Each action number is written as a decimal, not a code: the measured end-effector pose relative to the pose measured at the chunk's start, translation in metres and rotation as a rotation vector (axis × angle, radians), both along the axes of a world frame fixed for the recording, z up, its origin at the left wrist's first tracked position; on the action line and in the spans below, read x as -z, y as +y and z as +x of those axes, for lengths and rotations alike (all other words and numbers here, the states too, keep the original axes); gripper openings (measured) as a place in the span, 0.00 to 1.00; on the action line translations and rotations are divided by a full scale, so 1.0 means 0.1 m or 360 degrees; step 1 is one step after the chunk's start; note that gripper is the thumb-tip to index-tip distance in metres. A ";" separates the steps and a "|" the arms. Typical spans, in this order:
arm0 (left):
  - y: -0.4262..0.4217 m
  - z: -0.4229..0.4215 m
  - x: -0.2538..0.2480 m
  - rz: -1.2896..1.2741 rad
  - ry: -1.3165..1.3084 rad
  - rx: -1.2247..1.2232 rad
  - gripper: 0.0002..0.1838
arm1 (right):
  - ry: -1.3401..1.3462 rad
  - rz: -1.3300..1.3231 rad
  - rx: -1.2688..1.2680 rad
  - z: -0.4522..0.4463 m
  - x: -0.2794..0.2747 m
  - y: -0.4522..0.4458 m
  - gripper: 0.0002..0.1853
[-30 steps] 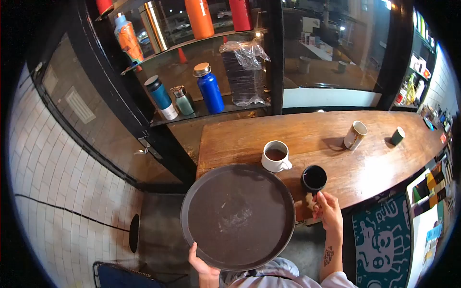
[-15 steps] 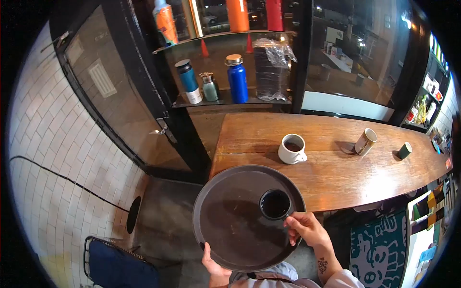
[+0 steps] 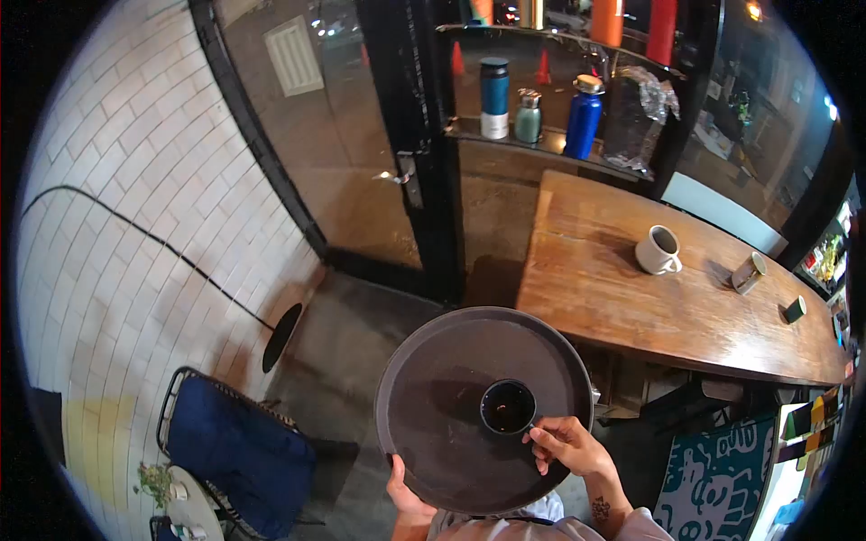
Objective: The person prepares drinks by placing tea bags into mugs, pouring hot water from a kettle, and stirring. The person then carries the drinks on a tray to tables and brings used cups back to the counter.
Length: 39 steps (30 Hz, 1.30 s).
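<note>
A round dark brown tray [image 3: 431, 422] is held level in front of my body. My left hand [image 3: 408, 494] grips its near left rim, thumb on top, the other fingers hidden beneath. On the right half of the tray is a small black cup [image 3: 508, 408] with dark liquid in it. My right hand [image 3: 575, 448] pinches the cup's handle over the tray's right side. Whether the cup's base touches the tray I cannot tell.
A wooden table [image 3: 595, 298] at the right bears a white mug [image 3: 657, 252], a tan cup [image 3: 749, 273] and a small dark cup [image 3: 795, 310]. Bottles line shelves behind it. A glass door [image 3: 334, 135] stands ahead; a navy chair [image 3: 239, 451] is at lower left.
My view has turned left, so the table and shelves sit further right and more of the chair shows. The cup has shifted slightly toward me and the tray's middle, still in my right hand.
</note>
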State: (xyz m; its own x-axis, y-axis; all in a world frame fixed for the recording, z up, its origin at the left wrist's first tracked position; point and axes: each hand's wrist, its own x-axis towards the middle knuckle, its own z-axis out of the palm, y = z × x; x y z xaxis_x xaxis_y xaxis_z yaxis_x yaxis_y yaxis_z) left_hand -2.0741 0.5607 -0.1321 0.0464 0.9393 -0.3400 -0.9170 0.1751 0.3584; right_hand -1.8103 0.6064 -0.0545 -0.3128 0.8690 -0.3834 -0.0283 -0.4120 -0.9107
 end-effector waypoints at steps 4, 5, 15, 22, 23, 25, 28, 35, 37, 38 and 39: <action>-0.30 -0.52 0.33 -0.0013 0.0009 -0.0139 0.32 | -0.0109 0.0001 -0.0177 -0.46 0.21 -0.04 0.16; -0.36 -0.61 0.40 0.0036 -0.0014 -0.0174 0.33 | -0.0119 0.0004 -0.0209 -0.58 0.27 -0.04 0.16; -0.70 -1.04 1.64 -0.0290 0.0045 -0.0446 0.34 | -0.0123 -0.0328 -0.0361 -0.96 1.55 0.16 0.19; -0.96 -0.96 2.64 -0.1081 0.0229 -0.0612 0.34 | -0.0360 -0.0377 -0.0123 -0.58 2.76 0.49 0.21; -1.00 -0.92 2.75 -0.0983 0.0253 -0.0578 0.34 | -0.0386 -0.0414 -0.0144 -0.53 3.00 0.51 0.21; -1.08 -0.82 3.07 -0.1054 0.0205 -0.0654 0.32 | -0.0351 -0.0365 0.0100 -0.47 3.54 0.61 0.22; -1.29 -0.73 3.57 -0.1143 0.0214 -0.0668 0.33 | -0.0249 -0.0445 0.0328 -0.38 4.46 0.81 0.21; -1.39 -0.34 4.13 -0.1179 0.0073 -0.0709 0.39 | -0.0396 -0.0583 0.0722 -0.17 6.30 1.76 0.14; -1.35 -0.23 4.20 -0.1254 0.0057 -0.0692 0.39 | -0.0497 -0.0557 0.0866 -0.01 6.88 2.05 0.12; -1.34 -0.17 4.24 -0.1295 0.0057 -0.0654 0.39 | -0.0522 -0.0572 0.0849 0.06 7.07 2.16 0.12; -1.36 -0.09 4.30 -0.1318 0.0043 -0.0664 0.39 | -0.0493 -0.0451 0.0768 0.13 7.22 2.25 0.12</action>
